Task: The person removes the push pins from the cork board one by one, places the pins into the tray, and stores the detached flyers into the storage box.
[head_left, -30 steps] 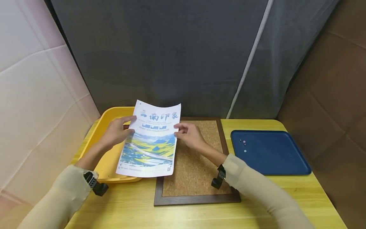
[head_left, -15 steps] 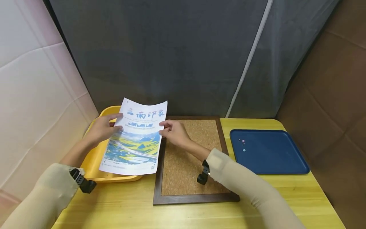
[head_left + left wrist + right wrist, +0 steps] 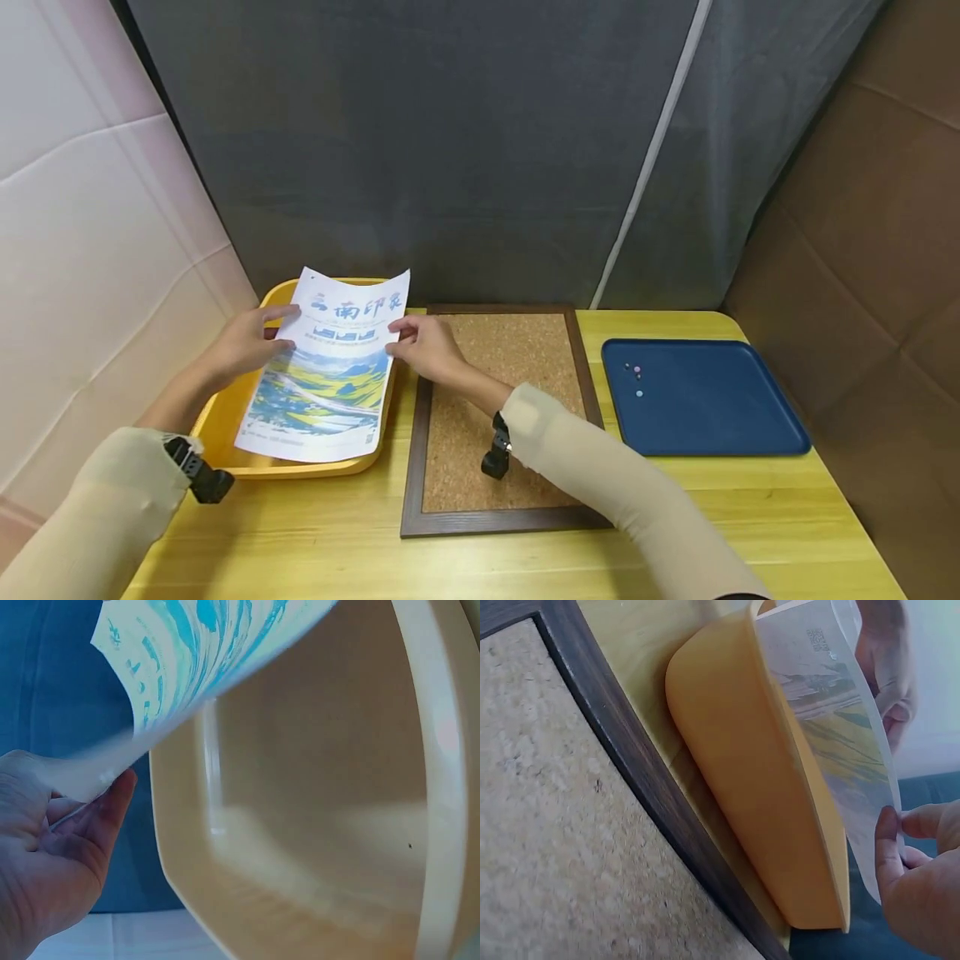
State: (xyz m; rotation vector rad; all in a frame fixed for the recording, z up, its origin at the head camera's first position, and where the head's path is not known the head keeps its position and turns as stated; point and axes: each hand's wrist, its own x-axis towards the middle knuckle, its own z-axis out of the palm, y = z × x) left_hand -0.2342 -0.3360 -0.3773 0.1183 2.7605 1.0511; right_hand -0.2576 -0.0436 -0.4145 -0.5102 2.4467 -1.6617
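A printed paper poster [image 3: 322, 367], with a landscape picture and blue lettering, is held over the yellow bin [image 3: 217, 433]. My left hand [image 3: 243, 343] pinches its left edge between thumb and fingers. On the opposite edge my right hand [image 3: 431, 347] pinches the sheet in the same way. The poster bows slightly between the hands and hides much of the bin's opening. In the left wrist view the bin's inner wall [image 3: 300, 765] shows beneath the sheet. The right wrist view shows the poster [image 3: 832, 735] just above the bin's rim.
A cork board [image 3: 480, 467] in a dark wooden frame lies beside the bin, under my right forearm. Further right is a blue tray [image 3: 712, 400] with several small pins [image 3: 637, 375]. Grey cloth [image 3: 420, 150] hangs behind the wooden table [image 3: 315, 533].
Both hands have moved left with the poster, from partly over the cork board to over the yellow bin. More of the cork board shows now. The tray stays in place.
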